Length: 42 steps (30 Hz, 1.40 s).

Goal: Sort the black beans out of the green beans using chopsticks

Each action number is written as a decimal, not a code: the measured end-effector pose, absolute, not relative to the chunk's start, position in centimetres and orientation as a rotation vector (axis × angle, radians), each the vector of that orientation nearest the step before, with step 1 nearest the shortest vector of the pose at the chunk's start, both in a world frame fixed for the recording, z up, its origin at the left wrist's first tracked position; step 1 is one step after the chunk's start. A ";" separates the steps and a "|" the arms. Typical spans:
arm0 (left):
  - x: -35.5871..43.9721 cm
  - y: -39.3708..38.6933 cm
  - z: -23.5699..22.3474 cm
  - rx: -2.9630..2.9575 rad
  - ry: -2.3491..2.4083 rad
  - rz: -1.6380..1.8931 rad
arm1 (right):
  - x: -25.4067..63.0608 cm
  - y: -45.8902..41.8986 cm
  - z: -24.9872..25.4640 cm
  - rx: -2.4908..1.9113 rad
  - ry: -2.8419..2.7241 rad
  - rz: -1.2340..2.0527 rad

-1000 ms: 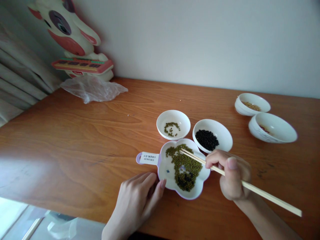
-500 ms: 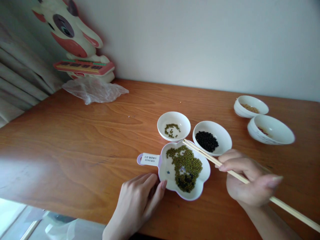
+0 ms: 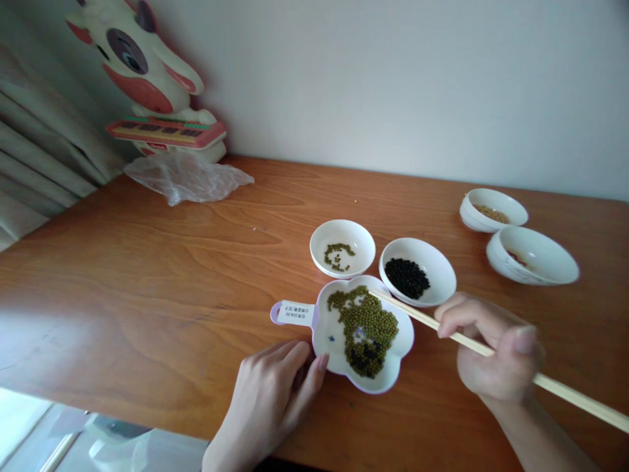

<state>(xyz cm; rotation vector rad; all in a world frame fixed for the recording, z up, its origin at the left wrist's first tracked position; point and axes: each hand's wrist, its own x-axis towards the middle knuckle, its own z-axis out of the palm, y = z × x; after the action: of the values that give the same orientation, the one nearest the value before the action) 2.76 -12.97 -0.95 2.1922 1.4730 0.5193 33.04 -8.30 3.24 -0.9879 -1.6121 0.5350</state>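
Observation:
My right hand is closed round a pair of pale wooden chopsticks. Their tips, close together, hover over the green mung beans near the upper edge of a white, purple-rimmed flower-shaped dish; I cannot make out a bean between them. Mung beans cover much of the dish, with a cluster of black beans at its near side. My left hand has curled fingers at the dish's lower left, its thumb over the rim. Just behind stand a white bowl of some mung beans and one of black beans.
At the right stand two more white bowls, one with yellowish bits and one with reddish bits. A crumpled plastic bag lies before a cow-shaped toy keyboard at the back left. The wooden table meets a wall.
The chopstick tips have moved right and nearer, from by the dish's upper rim to over the mung beans. My right hand has shifted slightly right; the left hand and dish stay almost still.

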 end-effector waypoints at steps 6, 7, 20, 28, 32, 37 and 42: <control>2.7 -13.1 -1.1 2.188 1.483 0.504 | 32.8 -8.5 2.9 -1.060 -1.727 0.619; 2.7 -13.1 -1.1 2.189 1.484 0.504 | 32.7 -8.5 2.9 -1.078 -1.734 0.627; 2.8 -13.0 -1.0 2.193 1.488 0.504 | 31.6 -8.5 2.0 -1.146 -1.657 0.764; 2.8 -13.0 -0.9 2.198 1.487 0.498 | 31.4 -8.6 1.9 -1.120 -1.696 0.685; 2.7 -13.0 -0.9 2.191 1.490 0.499 | 31.3 -8.5 1.7 -1.092 -1.675 0.689; 2.8 -13.0 -0.8 2.199 1.486 0.500 | 31.4 -8.4 1.5 -1.096 -1.681 0.685; 2.7 -13.1 -0.8 2.194 1.488 0.484 | 31.2 -8.3 1.5 -1.077 -1.688 0.673</control>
<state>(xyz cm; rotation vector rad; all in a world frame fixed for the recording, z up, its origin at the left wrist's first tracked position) 2.74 -13.07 -0.77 2.1943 1.4881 0.4838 31.22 -8.30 1.52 -1.0772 -1.6882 0.6727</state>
